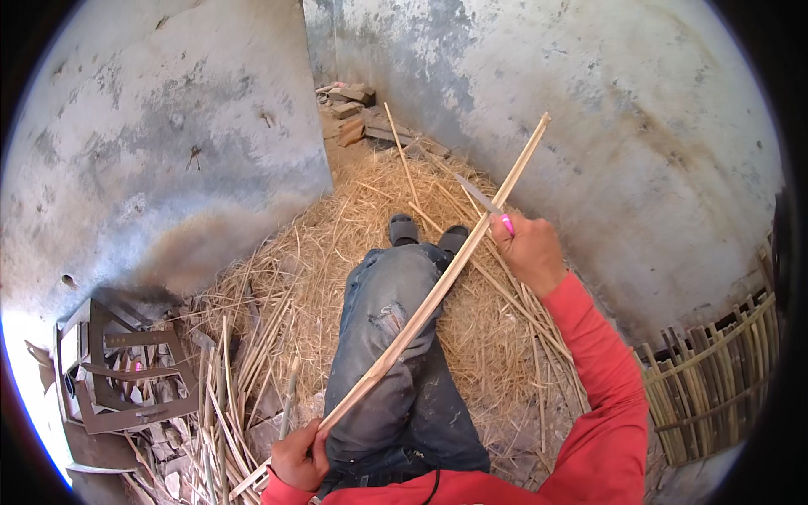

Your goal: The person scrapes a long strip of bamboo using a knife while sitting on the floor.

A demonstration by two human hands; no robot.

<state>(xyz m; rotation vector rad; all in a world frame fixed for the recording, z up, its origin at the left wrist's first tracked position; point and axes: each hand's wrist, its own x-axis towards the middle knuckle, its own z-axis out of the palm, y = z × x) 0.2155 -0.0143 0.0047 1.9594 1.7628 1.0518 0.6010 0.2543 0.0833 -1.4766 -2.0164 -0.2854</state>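
Note:
A long, pale split strip of bamboo or wood (402, 343) slants across my legs, from low on the left up to the far right. Near its lower end, my left hand (300, 456) is closed around it. My right hand (534, 251) grips the pink handle of a knife (480, 195), close to the strip's upper part. The pointed blade crosses the strip and points up and to the left; whether its edge cuts into the strip I cannot tell. Part of the handle is hidden by my right fingers.
Straw-like shavings (337, 252) cover the floor around my feet. Loose strips (225, 404) lie on the left beside a dark metal frame (139, 337). Bricks (349, 105) are piled in the far corner. A slatted woven panel (715, 387) stands at right, and plastered walls rise on both sides.

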